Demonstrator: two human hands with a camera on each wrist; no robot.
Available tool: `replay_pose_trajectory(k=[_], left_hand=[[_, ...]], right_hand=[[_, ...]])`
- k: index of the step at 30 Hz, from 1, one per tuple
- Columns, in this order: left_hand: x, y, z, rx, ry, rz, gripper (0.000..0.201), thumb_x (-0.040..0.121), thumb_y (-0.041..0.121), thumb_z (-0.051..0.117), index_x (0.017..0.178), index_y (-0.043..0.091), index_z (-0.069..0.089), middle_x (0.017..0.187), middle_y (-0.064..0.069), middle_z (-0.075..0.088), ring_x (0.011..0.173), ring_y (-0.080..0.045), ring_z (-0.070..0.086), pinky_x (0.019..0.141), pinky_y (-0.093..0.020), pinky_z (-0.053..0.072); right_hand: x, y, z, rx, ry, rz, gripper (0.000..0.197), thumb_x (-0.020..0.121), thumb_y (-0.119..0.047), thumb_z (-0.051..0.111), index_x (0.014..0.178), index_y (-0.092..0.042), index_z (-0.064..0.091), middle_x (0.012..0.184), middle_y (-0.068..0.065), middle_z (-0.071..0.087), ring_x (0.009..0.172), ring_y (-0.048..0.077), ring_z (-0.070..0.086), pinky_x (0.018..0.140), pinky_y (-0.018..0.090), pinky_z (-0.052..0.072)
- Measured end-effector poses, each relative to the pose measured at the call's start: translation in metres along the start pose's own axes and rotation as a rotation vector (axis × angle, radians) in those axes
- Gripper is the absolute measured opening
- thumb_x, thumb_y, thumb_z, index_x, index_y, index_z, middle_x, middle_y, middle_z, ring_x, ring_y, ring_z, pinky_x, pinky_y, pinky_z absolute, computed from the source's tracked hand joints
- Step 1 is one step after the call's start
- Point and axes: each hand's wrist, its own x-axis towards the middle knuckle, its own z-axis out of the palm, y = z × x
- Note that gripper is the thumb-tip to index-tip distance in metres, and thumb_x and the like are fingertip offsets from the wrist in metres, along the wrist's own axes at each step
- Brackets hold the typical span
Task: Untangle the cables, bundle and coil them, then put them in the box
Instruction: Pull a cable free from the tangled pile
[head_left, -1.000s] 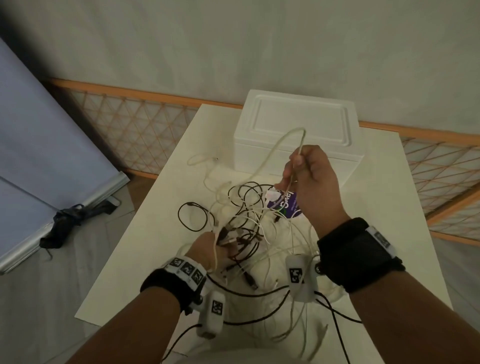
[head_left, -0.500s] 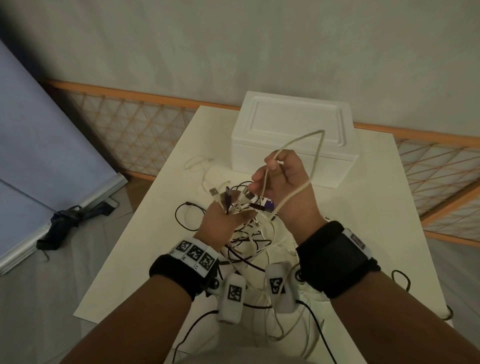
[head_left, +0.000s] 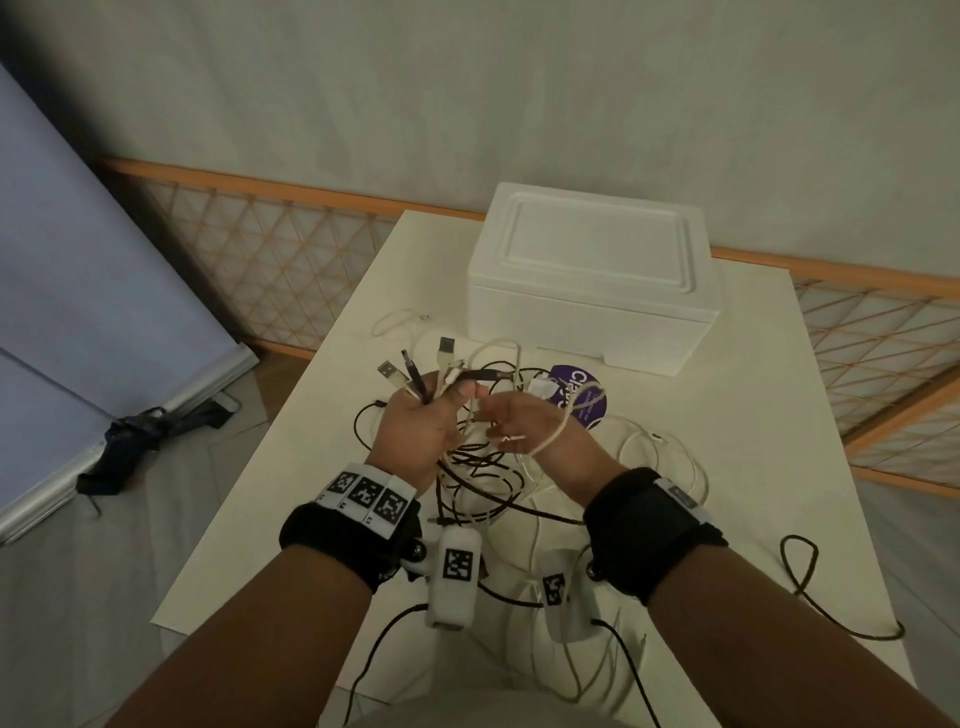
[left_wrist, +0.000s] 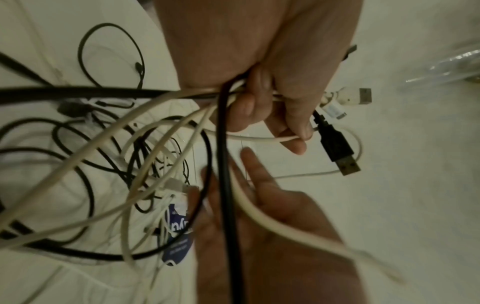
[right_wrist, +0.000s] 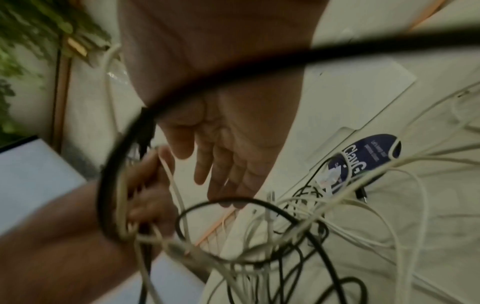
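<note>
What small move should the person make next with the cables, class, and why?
Probably slip the right hand free of the white cable looped over it: its fingers are spread, while the left hand grips the gathered plug ends and the rest remains tangled on the table.

A plain, pale grey-white wall (head_left: 467, 93) fills the far side of the room under dim, even light. Along its foot runs a low wooden rail with orange diamond lattice panels (head_left: 270, 249), carrying on to the right behind the desk (head_left: 878, 332). The cream-white rectangular desk (head_left: 810, 415) stands with its far edge near that rail. On the left a large pale blue panel with a silver metal edge (head_left: 78, 291) leans at a slant, its lower end on the grey floor (head_left: 104, 597), where a dark crumpled strap or cloth (head_left: 140, 436) lies against it. In the right wrist view, blurred green foliage (right_wrist: 28, 41) shows beyond a wooden post.
</note>
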Motion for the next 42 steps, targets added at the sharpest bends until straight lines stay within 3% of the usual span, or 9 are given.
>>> replay_pose_trajectory(k=[5, 11, 14, 18, 23, 27, 31, 35, 42], left_hand=[[-0.005, 0.001, 0.006, -0.001, -0.053, 0.056, 0.021, 0.09, 0.011, 0.062, 0.078, 0.017, 0.077, 0.04, 0.005, 0.041, 0.037, -0.011, 0.03, 0.044, -0.02, 0.029], [0.008, -0.041, -0.034, 0.575, -0.289, -0.065, 0.026, 0.072, 0.042, 0.076, 0.093, 0.026, 0.072, 0.092, 0.003, 0.073, 0.091, -0.015, 0.068, 0.083, -0.034, 0.054], [0.01, -0.062, -0.056, 0.897, -0.188, -0.22, 0.028, 0.083, 0.039, 0.069, 0.086, 0.011, 0.07, 0.076, -0.004, 0.069, 0.075, -0.02, 0.063, 0.072, -0.033, 0.05], [0.015, -0.06, -0.076, 0.327, 0.296, -0.3, 0.028, 0.09, 0.024, 0.065, 0.069, 0.009, 0.056, 0.044, 0.003, 0.044, 0.037, -0.012, 0.036, 0.044, -0.023, 0.03], [0.016, -0.031, -0.078, -0.194, 0.187, -0.377, 0.03, 0.095, 0.012, 0.046, 0.066, 0.016, 0.041, 0.043, 0.006, 0.032, 0.033, -0.008, 0.025, 0.042, -0.022, 0.024], [0.009, -0.019, -0.069, -0.308, 0.031, -0.405, 0.025, 0.094, 0.012, 0.038, 0.069, 0.017, 0.038, 0.056, 0.003, 0.034, 0.045, -0.011, 0.031, 0.055, -0.027, 0.029], [0.0, -0.015, -0.05, -0.335, -0.049, -0.385, 0.03, 0.101, 0.019, 0.038, 0.071, 0.017, 0.04, 0.058, 0.003, 0.037, 0.048, -0.011, 0.033, 0.056, -0.027, 0.03], [-0.007, -0.009, -0.043, -0.33, -0.022, -0.331, 0.027, 0.1, 0.022, 0.044, 0.074, 0.014, 0.045, 0.061, -0.001, 0.041, 0.054, -0.014, 0.038, 0.057, -0.029, 0.035], [-0.006, -0.006, -0.046, -0.539, 0.225, -0.432, 0.035, 0.093, 0.022, 0.061, 0.061, 0.015, 0.047, 0.055, 0.0, 0.041, 0.05, -0.013, 0.044, 0.058, -0.027, 0.042]], right_hand=[[-0.012, 0.001, 0.018, -0.625, -0.045, -0.152, 0.014, 0.093, -0.015, 0.052, 0.092, -0.009, 0.065, 0.083, 0.001, 0.064, 0.075, 0.012, 0.059, 0.077, 0.033, 0.049], [-0.019, -0.041, 0.01, 0.07, 0.232, -0.237, 0.011, 0.083, -0.022, 0.047, 0.078, -0.012, 0.048, 0.074, 0.006, 0.059, 0.063, 0.015, 0.058, 0.057, 0.027, 0.047], [-0.034, -0.061, -0.014, -0.095, 0.338, -0.41, 0.011, 0.094, -0.012, 0.042, 0.085, -0.013, 0.047, 0.069, 0.003, 0.054, 0.059, 0.012, 0.055, 0.056, 0.025, 0.049], [-0.039, -0.027, -0.081, -0.911, 0.483, -0.342, 0.015, 0.096, -0.008, 0.038, 0.097, -0.01, 0.053, 0.078, 0.005, 0.057, 0.068, 0.023, 0.055, 0.063, 0.03, 0.042], [-0.065, 0.028, -0.137, -1.136, 0.56, 0.322, 0.041, 0.092, -0.013, 0.045, 0.132, -0.018, 0.049, 0.124, 0.019, 0.052, 0.113, 0.038, 0.052, 0.097, 0.047, 0.043], [-0.063, -0.004, -0.095, -0.958, 0.694, -0.104, 0.043, 0.086, -0.005, 0.054, 0.129, -0.009, 0.055, 0.128, 0.018, 0.053, 0.12, 0.033, 0.049, 0.104, 0.039, 0.036], [-0.054, -0.036, -0.001, -1.027, 0.285, -0.496, 0.042, 0.083, -0.011, 0.059, 0.125, -0.013, 0.057, 0.123, 0.007, 0.058, 0.116, 0.022, 0.052, 0.103, 0.03, 0.037], [-0.032, -0.019, 0.05, -1.153, -0.167, -0.317, 0.067, 0.084, -0.021, 0.055, 0.145, -0.016, 0.026, 0.109, 0.012, 0.066, 0.099, 0.031, 0.062, 0.085, 0.033, 0.044], [-0.015, 0.006, 0.081, -1.001, -0.18, -0.045, 0.061, 0.08, -0.036, 0.067, 0.127, -0.01, 0.037, 0.111, 0.011, 0.061, 0.101, 0.029, 0.059, 0.081, 0.036, 0.048]])
